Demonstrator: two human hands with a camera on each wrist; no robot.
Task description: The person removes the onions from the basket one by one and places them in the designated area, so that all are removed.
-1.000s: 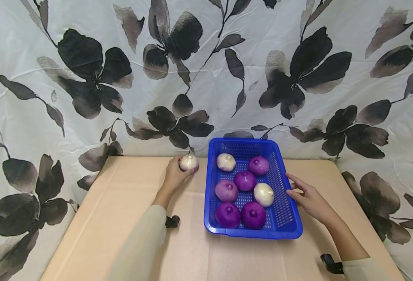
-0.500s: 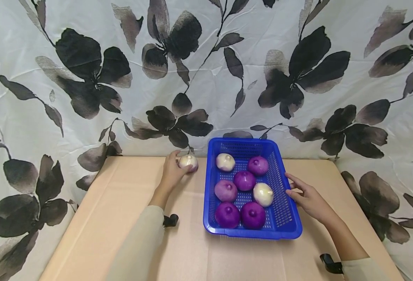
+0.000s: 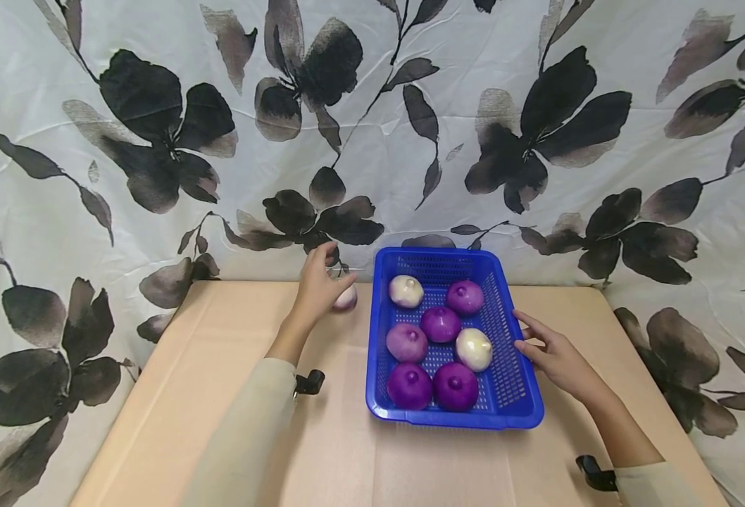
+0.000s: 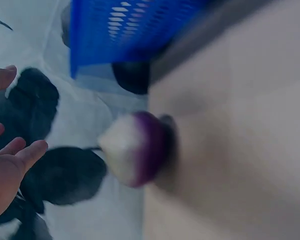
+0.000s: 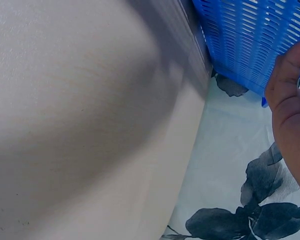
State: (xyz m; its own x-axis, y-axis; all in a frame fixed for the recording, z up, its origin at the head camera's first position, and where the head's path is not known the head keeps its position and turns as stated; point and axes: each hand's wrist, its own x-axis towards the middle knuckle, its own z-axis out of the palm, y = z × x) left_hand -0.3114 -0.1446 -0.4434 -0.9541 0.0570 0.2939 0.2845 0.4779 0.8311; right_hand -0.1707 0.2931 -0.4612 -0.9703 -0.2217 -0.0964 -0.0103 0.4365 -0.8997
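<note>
Resting on table (image 3: 372,465), far edge: white-purple onion (image 4: 135,149), left of blue basket (image 3: 455,420) | left hand (image 3: 315,290): just beside onion, fingers apart | right hand (image 3: 560,364): fingers clamped on basket, right side

The left grip (image 3: 317,287) has let go of the purple-and-white onion (image 4: 135,149).

The wrist views crop both hands (image 4: 5,175) (image 5: 292,107), and the left view blurs the loose onion (image 4: 135,149).

no text can be read — anywhere visible.
</note>
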